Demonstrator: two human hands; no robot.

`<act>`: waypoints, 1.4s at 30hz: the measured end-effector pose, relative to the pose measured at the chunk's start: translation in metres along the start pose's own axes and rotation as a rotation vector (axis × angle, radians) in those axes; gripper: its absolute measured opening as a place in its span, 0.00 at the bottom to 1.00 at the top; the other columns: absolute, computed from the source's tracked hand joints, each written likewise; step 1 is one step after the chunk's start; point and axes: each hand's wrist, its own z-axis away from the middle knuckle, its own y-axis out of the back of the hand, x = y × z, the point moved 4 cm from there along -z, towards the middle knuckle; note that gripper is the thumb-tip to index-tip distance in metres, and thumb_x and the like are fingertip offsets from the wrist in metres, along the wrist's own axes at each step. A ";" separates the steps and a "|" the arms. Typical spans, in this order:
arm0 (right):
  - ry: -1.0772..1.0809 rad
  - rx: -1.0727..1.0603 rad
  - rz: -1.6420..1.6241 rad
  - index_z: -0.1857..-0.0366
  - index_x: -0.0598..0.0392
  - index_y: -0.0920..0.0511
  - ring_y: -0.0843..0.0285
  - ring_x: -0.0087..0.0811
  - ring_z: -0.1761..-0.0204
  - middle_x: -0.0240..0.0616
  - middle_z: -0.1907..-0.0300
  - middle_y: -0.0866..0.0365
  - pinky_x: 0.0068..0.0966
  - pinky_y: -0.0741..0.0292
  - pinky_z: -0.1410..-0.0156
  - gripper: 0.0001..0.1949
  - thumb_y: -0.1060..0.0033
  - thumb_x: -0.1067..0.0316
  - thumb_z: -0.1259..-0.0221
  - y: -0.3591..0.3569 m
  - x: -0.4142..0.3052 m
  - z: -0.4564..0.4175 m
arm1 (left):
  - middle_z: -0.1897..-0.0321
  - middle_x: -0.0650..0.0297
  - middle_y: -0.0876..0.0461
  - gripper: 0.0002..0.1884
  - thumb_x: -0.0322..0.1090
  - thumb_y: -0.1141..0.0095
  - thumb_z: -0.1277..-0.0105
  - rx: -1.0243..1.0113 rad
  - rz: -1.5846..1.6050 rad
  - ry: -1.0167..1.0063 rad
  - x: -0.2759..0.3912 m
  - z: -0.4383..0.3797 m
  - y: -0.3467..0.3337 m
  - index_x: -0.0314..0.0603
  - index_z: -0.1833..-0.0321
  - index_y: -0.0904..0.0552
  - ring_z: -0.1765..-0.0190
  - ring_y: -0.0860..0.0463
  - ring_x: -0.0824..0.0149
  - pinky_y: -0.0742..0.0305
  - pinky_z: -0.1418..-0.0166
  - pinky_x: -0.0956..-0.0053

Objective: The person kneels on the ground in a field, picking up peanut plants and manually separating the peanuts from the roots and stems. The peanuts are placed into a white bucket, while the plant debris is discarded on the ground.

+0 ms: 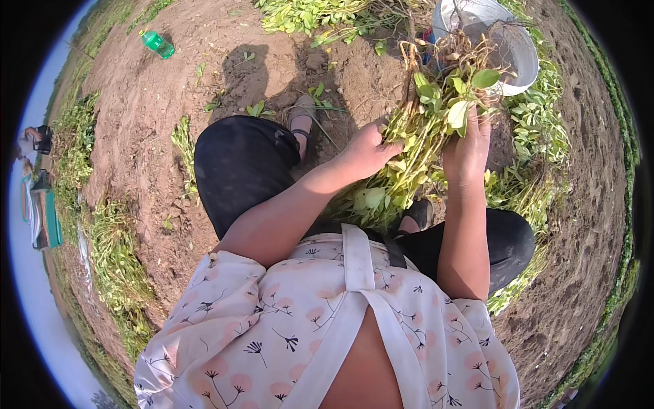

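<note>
A bundle of uprooted peanut plants point(409, 168) lies across my lap, its roots pointing away from me and reaching over the near rim of a white plastic bucket point(523, 76). My left hand point(364, 153) is closed around the stems on the bundle's left side. On the right side, just below the roots, my right hand point(467, 148) grips the bundle, its fingertips partly hidden by leaves. Pale pods and thin brown roots point(465, 51) show at the bundle's far end, in front of the bucket's opening.
Pulled plants lie in heaps at the right point(541, 133), at the top point(317, 15) and at the left point(120, 260). A green plastic bottle point(157, 44) rests on the soil. Far left, another person point(36, 140) is near a green-sided vehicle or cart point(51, 217).
</note>
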 end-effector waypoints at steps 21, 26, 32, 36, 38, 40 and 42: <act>-0.012 -0.062 0.099 0.45 0.57 0.26 0.19 0.27 0.53 0.36 0.51 0.18 0.24 0.21 0.49 0.17 0.40 0.59 0.31 0.053 0.026 -0.030 | 0.50 0.65 0.18 0.19 0.34 0.40 0.30 0.137 0.427 0.011 0.000 -0.016 0.014 0.35 0.40 0.25 0.50 0.22 0.74 0.29 0.41 0.75; -0.257 -0.144 0.074 0.33 0.60 0.37 0.26 0.35 0.41 0.43 0.40 0.26 0.34 0.27 0.38 0.38 0.31 0.48 0.40 0.007 0.044 -0.005 | 0.50 0.65 0.18 0.15 0.30 0.45 0.28 0.250 0.505 -0.049 -0.001 -0.013 0.023 0.34 0.41 0.25 0.49 0.22 0.74 0.28 0.40 0.75; -0.107 0.064 0.276 0.47 0.60 0.26 0.18 0.32 0.56 0.40 0.54 0.18 0.28 0.18 0.56 0.14 0.42 0.73 0.36 0.008 0.049 0.002 | 0.50 0.63 0.21 0.24 0.31 0.36 0.34 0.220 0.702 0.043 0.000 -0.008 0.024 0.34 0.38 0.30 0.48 0.22 0.74 0.26 0.44 0.77; -0.096 0.147 0.074 0.42 0.63 0.28 0.18 0.39 0.52 0.46 0.48 0.21 0.34 0.18 0.49 0.18 0.46 0.67 0.32 0.042 0.030 -0.015 | 0.53 0.58 0.16 0.33 0.42 0.25 0.45 -0.244 0.278 0.006 0.002 0.000 -0.010 0.35 0.40 0.25 0.54 0.18 0.66 0.23 0.50 0.69; -0.167 0.127 0.099 0.41 0.65 0.29 0.18 0.39 0.51 0.47 0.48 0.21 0.36 0.19 0.45 0.22 0.53 0.56 0.28 0.050 0.029 -0.018 | 0.62 0.59 0.13 0.27 0.43 0.26 0.45 -0.266 0.189 0.131 0.006 0.016 -0.017 0.37 0.46 0.21 0.60 0.16 0.66 0.23 0.54 0.67; -0.175 0.105 0.119 0.35 0.62 0.34 0.23 0.40 0.44 0.47 0.41 0.26 0.38 0.22 0.41 0.28 0.56 0.49 0.26 0.047 0.037 -0.015 | 0.65 0.56 0.13 0.24 0.42 0.27 0.45 -0.122 0.164 -0.009 -0.015 0.003 -0.027 0.36 0.50 0.19 0.61 0.15 0.64 0.24 0.56 0.66; -0.249 0.156 0.198 0.31 0.61 0.38 0.27 0.40 0.39 0.47 0.36 0.31 0.39 0.25 0.37 0.32 0.57 0.43 0.26 0.000 0.016 0.017 | 0.64 0.51 0.14 0.23 0.41 0.29 0.43 0.015 0.097 -0.111 -0.010 -0.002 -0.016 0.34 0.50 0.21 0.60 0.14 0.58 0.23 0.56 0.64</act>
